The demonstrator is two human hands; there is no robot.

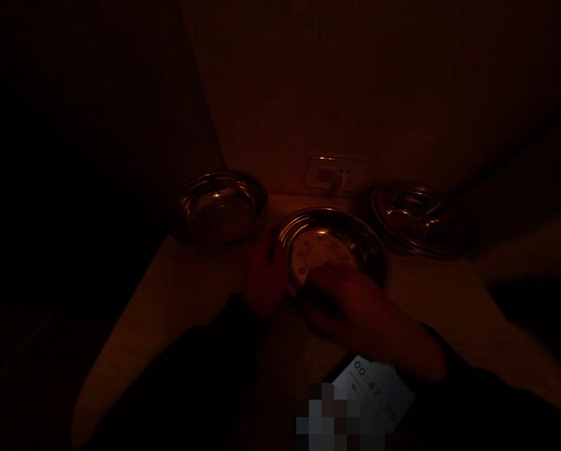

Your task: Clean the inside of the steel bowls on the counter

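Note:
The scene is very dark. A shiny round metal dish (377, 247) sits mid-table, with a ring of small dark marks on its pale bottom. My left hand (265, 275) is closed at the dish's left rim, its thumb side against the edge. Over the near side of the dish my right hand (339, 294) reaches in with its fingers curled together and pointing down. Whatever those fingers hold, if anything, is hidden in shadow.
A deep metal bowl (221, 216) stands at the back left. Several metal dishes (424, 222) appear stacked at the back right. A wall socket (325, 172) with a plug is behind the table (134, 338). A lit phone (378, 391) showing a timer lies in front.

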